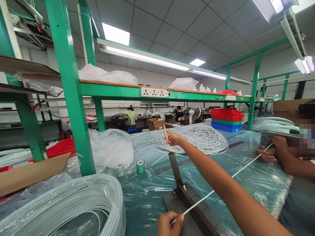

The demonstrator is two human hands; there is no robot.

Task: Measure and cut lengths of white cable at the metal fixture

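My right hand (pixel 173 138) is stretched forward and closed round the raised handle (pixel 166 135) of a lever cutter (pixel 180 188) bolted on the bench. My left hand (pixel 169 223), at the bottom edge, pinches the near end of a white cable (pixel 221 185). The cable runs taut across the cutter's base to the right, where a co-worker's hands (pixel 273 151) hold its far end. The cutter's blade arm stands lifted above the cable.
A large coil of white cable (pixel 73 206) lies at the near left, another coil (pixel 204 137) behind the cutter. Tape rolls (pixel 140 166), a plastic bag (pixel 110 147), green shelf posts (pixel 71 98) and stacked crates (pixel 226 120) stand around. Two people sit far back.
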